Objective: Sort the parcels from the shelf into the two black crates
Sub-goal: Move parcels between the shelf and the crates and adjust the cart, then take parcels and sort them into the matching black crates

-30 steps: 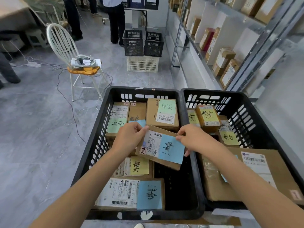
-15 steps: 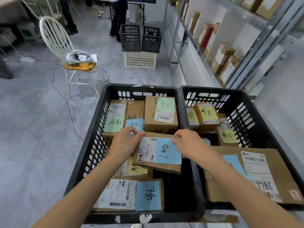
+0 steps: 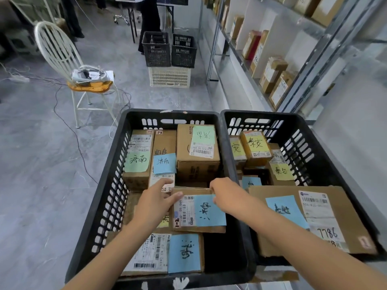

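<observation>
Two black crates stand side by side below me, the left crate (image 3: 100, 208) and the right crate (image 3: 310, 147). Both hold several cardboard parcels with coloured notes. A small brown parcel with a blue note (image 3: 199, 212) lies low inside the left crate on other parcels. My left hand (image 3: 155, 201) holds its left edge, thumb on top. My right hand (image 3: 226, 193) grips its far right corner. A large flat parcel (image 3: 343, 216) with a blue note lies in the right crate.
The shelf (image 3: 270, 65) with more parcels runs along the right. A white chair (image 3: 62, 59) with cables stands at the left. Two black baskets (image 3: 169, 49) sit on a white basket (image 3: 169, 77) farther back, near a standing person.
Both hands have lowered the blue-note parcel deeper into the left crate, and it now lies flatter on the parcels beneath. The view has tilted down slightly.
</observation>
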A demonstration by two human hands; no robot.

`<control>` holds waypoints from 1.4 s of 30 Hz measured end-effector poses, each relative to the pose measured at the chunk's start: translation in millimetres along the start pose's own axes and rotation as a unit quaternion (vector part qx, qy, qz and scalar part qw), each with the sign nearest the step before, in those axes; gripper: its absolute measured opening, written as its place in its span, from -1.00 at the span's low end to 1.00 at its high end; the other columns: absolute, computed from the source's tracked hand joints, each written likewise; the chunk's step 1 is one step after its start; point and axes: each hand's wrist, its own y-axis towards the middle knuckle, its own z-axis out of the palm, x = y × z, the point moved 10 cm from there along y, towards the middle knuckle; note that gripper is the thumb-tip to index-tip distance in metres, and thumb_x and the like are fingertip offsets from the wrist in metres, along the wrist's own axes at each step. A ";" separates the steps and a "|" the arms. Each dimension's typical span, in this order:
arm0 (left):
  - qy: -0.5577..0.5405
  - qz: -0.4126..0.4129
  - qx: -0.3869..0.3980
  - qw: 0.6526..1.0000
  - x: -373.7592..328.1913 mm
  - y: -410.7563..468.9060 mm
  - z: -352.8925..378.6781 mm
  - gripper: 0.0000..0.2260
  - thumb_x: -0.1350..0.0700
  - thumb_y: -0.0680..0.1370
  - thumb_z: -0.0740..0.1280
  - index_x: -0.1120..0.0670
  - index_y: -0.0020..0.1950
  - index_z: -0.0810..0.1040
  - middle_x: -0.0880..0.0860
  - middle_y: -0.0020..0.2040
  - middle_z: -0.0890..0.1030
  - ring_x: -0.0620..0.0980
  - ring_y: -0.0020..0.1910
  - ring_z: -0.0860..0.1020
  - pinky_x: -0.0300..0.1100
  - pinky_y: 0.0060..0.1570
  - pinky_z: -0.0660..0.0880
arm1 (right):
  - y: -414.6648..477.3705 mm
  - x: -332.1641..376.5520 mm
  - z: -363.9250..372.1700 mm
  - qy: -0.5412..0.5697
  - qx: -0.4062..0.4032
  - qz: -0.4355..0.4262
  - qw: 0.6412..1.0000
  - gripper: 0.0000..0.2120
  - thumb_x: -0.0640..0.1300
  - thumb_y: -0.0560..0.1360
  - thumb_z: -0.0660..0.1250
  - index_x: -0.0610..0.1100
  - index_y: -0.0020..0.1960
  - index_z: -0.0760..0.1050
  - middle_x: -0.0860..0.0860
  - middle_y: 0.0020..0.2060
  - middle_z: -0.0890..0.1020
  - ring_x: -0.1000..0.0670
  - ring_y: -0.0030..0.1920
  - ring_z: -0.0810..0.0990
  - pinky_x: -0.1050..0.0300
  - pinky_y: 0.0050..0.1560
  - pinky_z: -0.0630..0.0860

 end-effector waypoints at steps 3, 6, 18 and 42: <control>0.032 0.026 0.007 0.999 -7.2 7.9 4.2 -0.77 -0.06 0.52 0.44 -0.15 0.17 0.60 -0.03 -0.05 0.70 -0.08 -0.09 0.68 -0.04 -0.14 0.66 | 0.3 7.9 -1.9 -0.038 0.000 -0.008 0.999 -0.95 -0.32 0.55 0.29 -0.22 -0.01 0.48 -0.12 -0.05 0.61 -0.09 -0.08 0.62 0.11 -0.22 0.50; 0.102 0.030 0.005 0.994 -14.2 17.6 9.2 -0.79 0.03 0.57 0.37 -0.01 0.20 0.65 0.00 0.09 0.67 -0.06 0.00 0.61 -0.19 -0.05 0.53 | -0.5 14.6 3.1 -0.089 -0.004 -0.006 0.996 -0.91 -0.26 0.57 0.29 -0.23 0.06 0.45 -0.14 0.02 0.54 -0.09 0.00 0.54 0.10 -0.15 0.41; 0.170 0.033 0.041 0.984 -17.0 29.1 23.9 -0.78 -0.05 0.55 0.40 0.00 0.14 0.60 0.02 0.00 0.67 -0.02 -0.16 0.61 -0.05 -0.09 0.59 | 38.6 15.2 12.2 -0.181 -0.022 -0.018 0.983 -0.60 -0.33 0.53 0.33 -0.24 0.36 0.42 -0.19 0.23 0.42 -0.24 0.25 0.42 -0.07 0.16 0.48; 0.377 0.160 0.047 0.911 -95.6 59.0 6.7 -0.84 0.15 0.58 0.30 0.09 0.13 0.60 0.06 0.03 0.64 0.01 -0.13 0.63 -0.11 -0.13 0.61 | 15.4 4.7 -55.8 -0.181 -0.252 -0.081 0.947 -0.72 -0.09 0.62 0.17 -0.08 0.26 0.53 -0.02 0.15 0.58 -0.06 0.18 0.49 0.03 0.26 0.38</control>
